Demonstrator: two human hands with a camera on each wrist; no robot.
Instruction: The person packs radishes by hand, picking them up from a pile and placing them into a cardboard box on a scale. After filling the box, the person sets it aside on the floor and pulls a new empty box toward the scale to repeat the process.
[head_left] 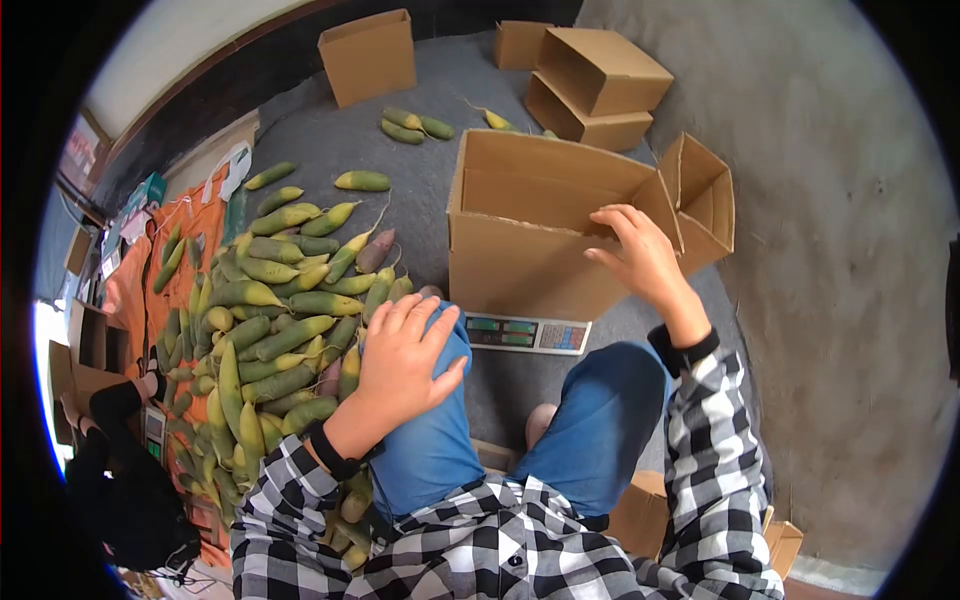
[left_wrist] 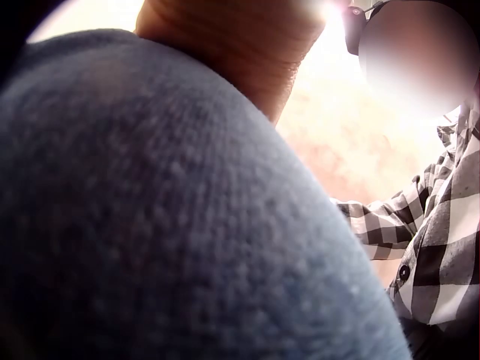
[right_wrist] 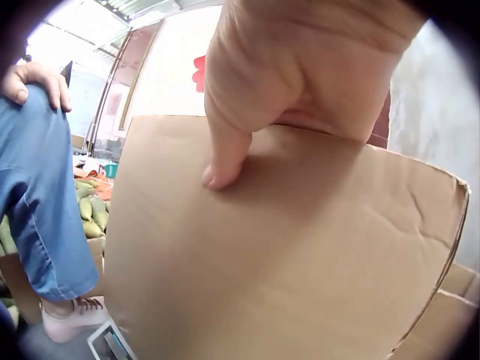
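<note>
Dial centred on the head view, 12 at its top edge. Right hand (head_left: 645,260) at half past 2; it grips the near wall of a tall open carton (head_left: 530,265), thumb on the outer face, fingers over the rim; the right wrist view confirms the thumb against the board, fingertips hidden behind the rim. Carton lies between 1 and 2 o'clock, upright, mouth upward; the panel of a scale (head_left: 560,338) protrudes at its 6 o'clock side, platform hidden from view.

Left hand (head_left: 405,360) between 7 and 8 o'clock; it rests palm down on the left knee (head_left: 425,425), fingers loosely extended, holding nothing; the left wrist view is mostly blurred blue cloth.

Green root vegetables (head_left: 295,338) heaped around 9 o'clock, just beside the left hand; a group of three (head_left: 402,128) well apart from the heap, toward 11; orange sheet (head_left: 125,290) at 9, beyond the heap. Standing box (head_left: 366,60) at 11; two stacked boxes (head_left: 600,80) at 1; smaller open box (head_left: 705,195) at 2, just beside the carton; second person (head_left: 125,500) at 8, dark clothing; grey wall (head_left: 850,250) at 3.
</note>
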